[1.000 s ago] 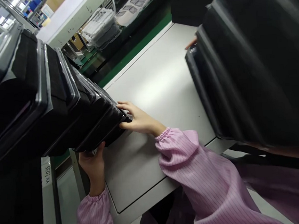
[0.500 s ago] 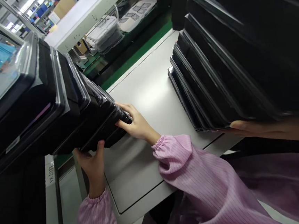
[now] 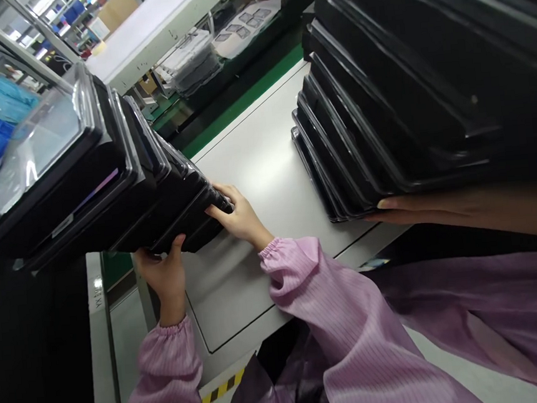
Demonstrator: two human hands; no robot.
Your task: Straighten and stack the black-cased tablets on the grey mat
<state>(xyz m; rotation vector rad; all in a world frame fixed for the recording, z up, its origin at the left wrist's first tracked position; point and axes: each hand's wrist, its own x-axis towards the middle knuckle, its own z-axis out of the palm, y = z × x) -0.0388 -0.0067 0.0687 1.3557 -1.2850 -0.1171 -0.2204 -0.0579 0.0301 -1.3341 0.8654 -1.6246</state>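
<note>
My left hand [image 3: 164, 273] and right hand [image 3: 239, 213] are gripping the black tray stack [image 3: 170, 213] low, by the desk [image 3: 230, 299]. Probably heavy, stiff, slippery-wrapped; I am favouring its bottom edges.

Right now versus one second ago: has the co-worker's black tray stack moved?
Yes: the co-worker's black tray stack has shifted left over the white tabletop.

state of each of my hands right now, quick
Left hand: holding the black stack on the left, fingers partly hidden.
Right hand: gripping the same stack's right end.
</note>
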